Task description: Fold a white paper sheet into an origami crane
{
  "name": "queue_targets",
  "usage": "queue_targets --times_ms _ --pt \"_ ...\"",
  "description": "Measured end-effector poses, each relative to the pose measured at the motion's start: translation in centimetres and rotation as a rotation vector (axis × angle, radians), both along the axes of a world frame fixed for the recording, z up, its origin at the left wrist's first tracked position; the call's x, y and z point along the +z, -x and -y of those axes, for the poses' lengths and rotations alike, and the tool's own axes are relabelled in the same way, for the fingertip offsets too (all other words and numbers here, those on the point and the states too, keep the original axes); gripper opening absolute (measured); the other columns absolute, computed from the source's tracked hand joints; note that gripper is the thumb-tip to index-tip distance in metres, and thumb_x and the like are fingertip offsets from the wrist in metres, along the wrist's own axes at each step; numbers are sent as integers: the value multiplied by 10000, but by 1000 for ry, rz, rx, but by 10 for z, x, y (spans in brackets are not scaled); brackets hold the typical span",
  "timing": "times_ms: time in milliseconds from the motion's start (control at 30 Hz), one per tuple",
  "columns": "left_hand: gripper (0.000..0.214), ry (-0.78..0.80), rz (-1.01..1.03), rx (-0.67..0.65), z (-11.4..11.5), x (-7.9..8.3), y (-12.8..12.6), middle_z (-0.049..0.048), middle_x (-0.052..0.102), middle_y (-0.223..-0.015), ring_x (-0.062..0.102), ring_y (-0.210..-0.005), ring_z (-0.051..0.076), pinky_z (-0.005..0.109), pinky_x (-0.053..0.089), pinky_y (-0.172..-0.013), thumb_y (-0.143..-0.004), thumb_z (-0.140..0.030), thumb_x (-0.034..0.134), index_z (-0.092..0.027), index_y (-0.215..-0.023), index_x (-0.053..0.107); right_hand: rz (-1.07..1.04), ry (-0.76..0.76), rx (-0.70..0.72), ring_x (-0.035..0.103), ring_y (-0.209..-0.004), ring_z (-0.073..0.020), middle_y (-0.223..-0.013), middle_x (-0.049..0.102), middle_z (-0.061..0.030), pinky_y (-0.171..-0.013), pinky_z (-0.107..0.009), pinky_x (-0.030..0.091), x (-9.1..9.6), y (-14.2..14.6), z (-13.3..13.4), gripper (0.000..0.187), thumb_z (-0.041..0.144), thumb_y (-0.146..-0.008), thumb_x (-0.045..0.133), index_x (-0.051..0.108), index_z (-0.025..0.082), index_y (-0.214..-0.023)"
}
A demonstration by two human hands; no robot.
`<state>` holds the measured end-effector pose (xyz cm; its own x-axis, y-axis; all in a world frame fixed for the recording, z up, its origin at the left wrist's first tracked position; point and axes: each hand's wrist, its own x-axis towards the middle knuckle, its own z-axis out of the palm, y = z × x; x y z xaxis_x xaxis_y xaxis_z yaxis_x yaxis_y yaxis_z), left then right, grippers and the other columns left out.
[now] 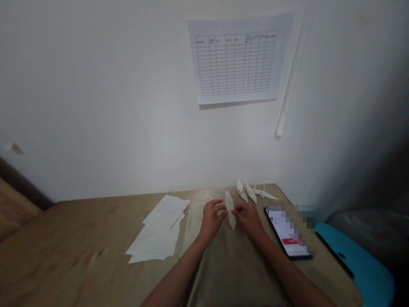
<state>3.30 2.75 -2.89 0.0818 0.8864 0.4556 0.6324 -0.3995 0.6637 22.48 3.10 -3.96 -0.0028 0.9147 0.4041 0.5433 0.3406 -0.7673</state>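
A narrow, pointed piece of folded white paper (230, 209) stands between my two hands over the brown table (79, 247). My left hand (211, 219) pinches its left side with fingers curled. From the right, my right hand (249, 218) pinches the same folded paper near its middle. Both forearms reach in from the bottom of the view.
A stack of white paper sheets (158, 234) lies left of my hands. Several finished folded paper figures (252, 192) sit at the table's back edge. A phone (287, 232) with a lit screen lies to the right, beside a blue chair seat (358, 264). A printed table sheet (238, 59) hangs on the wall.
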Motion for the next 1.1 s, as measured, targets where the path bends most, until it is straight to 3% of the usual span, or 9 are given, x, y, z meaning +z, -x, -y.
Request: queue_targets --times_ms 167,400,700,1100 --pt "68 52 47 -46 -3 -4 1 44 711 -1246 621 -1213 250 463 456 -1108 -821 -251 763 -274 -868 807 -13 12 39 653 -916 -243 -887 736 -58 -912 -396 473 -5 0 1 207 401 -860 633 720 215 -835" --pt "82 48 72 -84 -1 0 1 41 698 -1272 595 -1238 244 460 437 -1126 -852 -262 728 -274 -891 799 13 -2 62 640 -964 -232 -932 718 -54 -926 -371 467 -7 -1 4 146 324 -869 601 702 218 -861" --pt "68 44 53 -94 0 2 0 47 703 -1271 588 -1245 248 460 425 -1133 -833 -244 746 -267 -869 799 20 34 74 613 -1034 -259 -956 724 -59 -960 -400 441 -7 -4 4 193 367 -877 583 716 227 -883" --pt "119 -25 52 -67 -2 -8 0 48 725 -1230 623 -1199 247 478 445 -1092 -805 -155 733 -259 -836 783 2 34 89 600 -1004 -276 -920 717 -60 -925 -412 444 -10 -1 5 150 354 -856 622 702 228 -836"
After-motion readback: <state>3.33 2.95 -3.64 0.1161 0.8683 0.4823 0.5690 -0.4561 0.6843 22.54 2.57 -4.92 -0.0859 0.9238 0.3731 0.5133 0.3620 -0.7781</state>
